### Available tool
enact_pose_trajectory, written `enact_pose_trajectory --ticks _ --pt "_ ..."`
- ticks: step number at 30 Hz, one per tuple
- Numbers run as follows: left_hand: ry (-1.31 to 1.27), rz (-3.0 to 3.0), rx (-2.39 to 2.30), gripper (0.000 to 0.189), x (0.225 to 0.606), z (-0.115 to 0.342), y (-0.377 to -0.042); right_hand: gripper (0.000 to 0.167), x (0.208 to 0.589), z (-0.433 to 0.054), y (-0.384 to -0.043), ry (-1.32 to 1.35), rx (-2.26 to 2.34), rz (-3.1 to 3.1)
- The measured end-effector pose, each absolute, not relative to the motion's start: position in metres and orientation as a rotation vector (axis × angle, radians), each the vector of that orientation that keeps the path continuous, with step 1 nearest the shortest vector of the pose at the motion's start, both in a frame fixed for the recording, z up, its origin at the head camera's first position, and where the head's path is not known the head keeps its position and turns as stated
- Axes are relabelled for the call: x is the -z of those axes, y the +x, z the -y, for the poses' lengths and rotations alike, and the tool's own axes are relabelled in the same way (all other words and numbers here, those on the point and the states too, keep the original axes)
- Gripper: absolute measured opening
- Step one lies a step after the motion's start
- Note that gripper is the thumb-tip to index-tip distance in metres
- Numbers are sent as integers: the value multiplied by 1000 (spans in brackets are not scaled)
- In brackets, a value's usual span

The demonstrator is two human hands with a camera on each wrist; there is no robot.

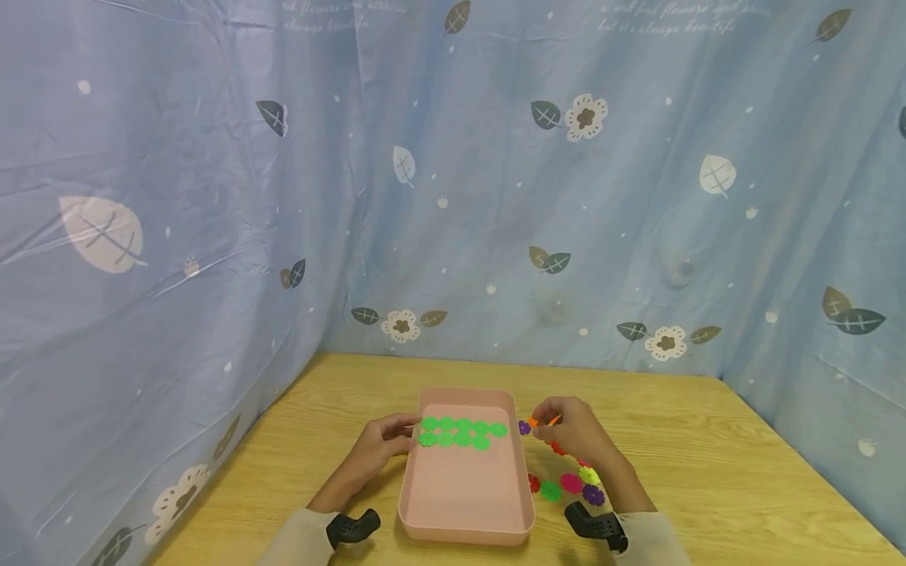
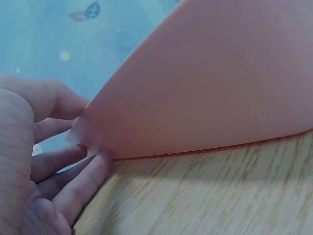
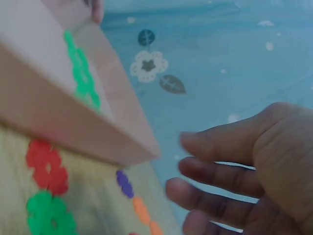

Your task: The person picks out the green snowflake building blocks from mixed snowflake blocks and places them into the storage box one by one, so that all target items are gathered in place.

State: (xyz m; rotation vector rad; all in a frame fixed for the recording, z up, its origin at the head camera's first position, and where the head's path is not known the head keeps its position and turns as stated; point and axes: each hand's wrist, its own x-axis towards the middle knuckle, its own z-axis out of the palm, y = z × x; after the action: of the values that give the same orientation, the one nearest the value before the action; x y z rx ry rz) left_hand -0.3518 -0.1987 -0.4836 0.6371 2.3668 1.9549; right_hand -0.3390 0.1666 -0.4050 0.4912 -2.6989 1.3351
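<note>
A pink tray [image 1: 467, 503] lies on the table with two rows of green flower-shaped plastic pieces [image 1: 463, 438] across its far half. My left hand [image 1: 375, 452] touches the tray's left side near the far end; in the left wrist view its fingertips [image 2: 102, 161] meet the outer wall. Beyond the tray's right edge, my right hand [image 1: 569, 428] hovers over orange flower pieces [image 3: 142, 210], partly covering them in the head view. No piece shows between its spread, slightly bent fingers [image 3: 215, 147]. A purple flower piece [image 1: 524, 427] lies beside the tray.
More flower pieces lie on the wooden table [image 1: 708, 472] right of the tray: red [image 1: 534, 483], green [image 1: 550, 491], pink [image 1: 571, 483], yellow [image 1: 589, 475] and purple [image 1: 593, 495]. A blue patterned curtain [image 1: 453, 196] hangs behind and along the sides.
</note>
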Motion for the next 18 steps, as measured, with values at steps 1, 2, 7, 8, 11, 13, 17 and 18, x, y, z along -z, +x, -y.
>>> enact_pose_trajectory --ticks 1,2,7,8,11,13,17,18 --pt "637 -2365 -1954 47 484 199 -352 15 407 -169 -338 521 -1320 2728" --pt "635 -2360 -1957 47 484 199 -352 15 409 -171 -338 558 -1296 2755" --pt "654 -2336 -1979 47 484 199 -352 15 414 -178 -337 699 -1248 2831" --pt "661 -2332 -1982 47 483 199 -352 15 415 -179 -337 716 -1246 2848" --pt "663 -2320 -1991 48 483 199 -352 19 416 -181 -337 749 -1256 2906" --pt "659 -2311 -1994 49 482 199 -352 22 417 -181 -336 779 -1249 2938" --pt "650 -2300 -1989 49 483 198 -352 28 418 -182 -333 772 -1300 2994" --pt "647 -2301 -1989 49 483 198 -352 30 419 -181 -332 764 -1303 3008"
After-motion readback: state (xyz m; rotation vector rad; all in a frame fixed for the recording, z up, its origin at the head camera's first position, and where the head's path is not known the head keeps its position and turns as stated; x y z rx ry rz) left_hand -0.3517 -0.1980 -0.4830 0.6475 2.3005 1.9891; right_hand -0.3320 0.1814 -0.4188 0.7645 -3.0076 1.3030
